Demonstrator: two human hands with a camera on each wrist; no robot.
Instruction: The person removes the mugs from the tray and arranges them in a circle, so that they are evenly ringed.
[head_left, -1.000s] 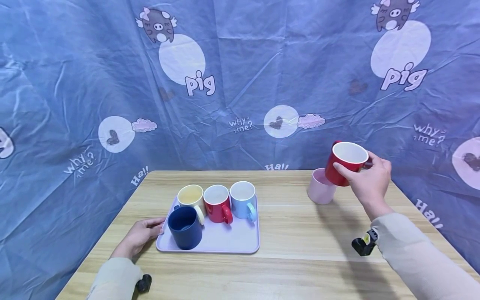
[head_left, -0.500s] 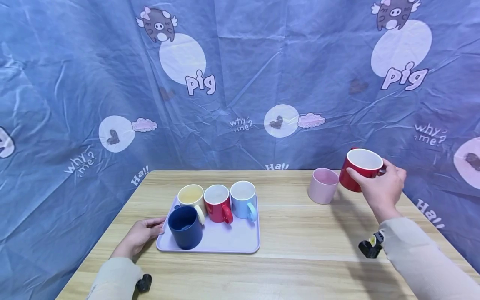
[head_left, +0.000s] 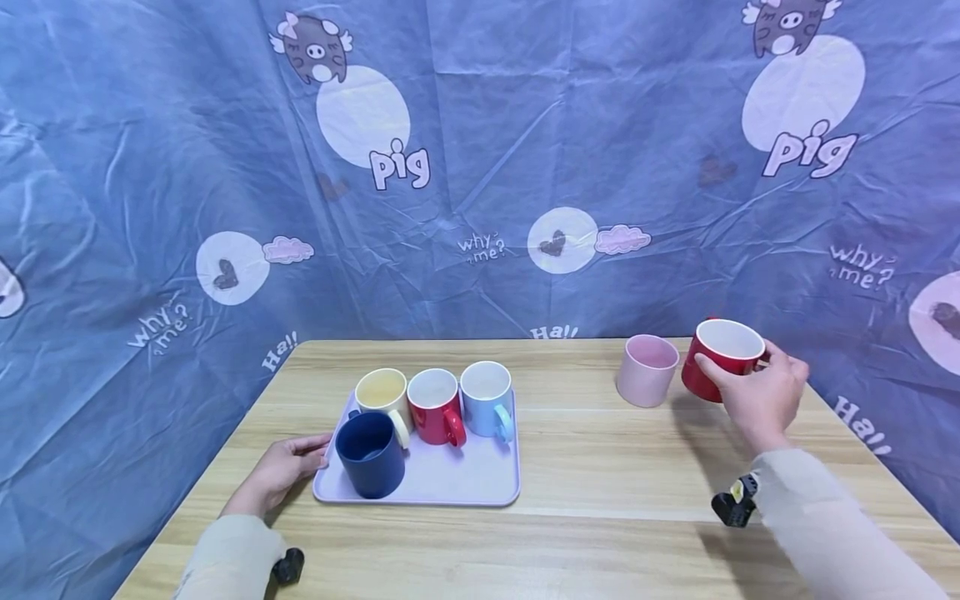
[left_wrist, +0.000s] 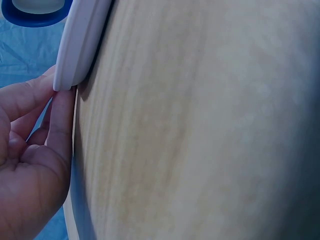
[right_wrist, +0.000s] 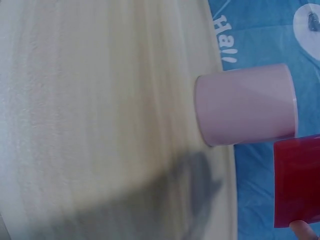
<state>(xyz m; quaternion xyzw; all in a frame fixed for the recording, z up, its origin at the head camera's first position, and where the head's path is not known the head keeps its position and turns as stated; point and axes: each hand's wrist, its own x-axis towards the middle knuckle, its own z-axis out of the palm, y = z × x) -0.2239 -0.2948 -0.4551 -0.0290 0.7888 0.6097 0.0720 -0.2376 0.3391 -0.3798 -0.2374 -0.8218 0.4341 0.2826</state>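
My right hand [head_left: 767,396] grips a red mug [head_left: 712,371] with a white inside, thumb on its near side and fingers at the far right. In the right wrist view the red mug [right_wrist: 297,182] is raised off the tabletop, beside a pink cup [right_wrist: 245,105] that stands on the table. At the left, my left hand [head_left: 277,471] pinches the edge of a lilac tray [head_left: 465,487], thumb over the rim and a finger beneath it in the left wrist view. On that tray stand a navy mug [head_left: 371,462], a yellow mug [head_left: 381,392], a second red mug [head_left: 431,417] and a light blue mug [head_left: 483,408].
A wooden table [head_left: 570,500] carries everything. Behind and along both sides hangs a blue printed cloth [head_left: 495,125]. The pink cup is close to the table's back edge, just left of the held mug.
My right hand has carried the red mug rightward from over the pink cup, then lowered it closer to the table. My left hand and the tray have not moved.
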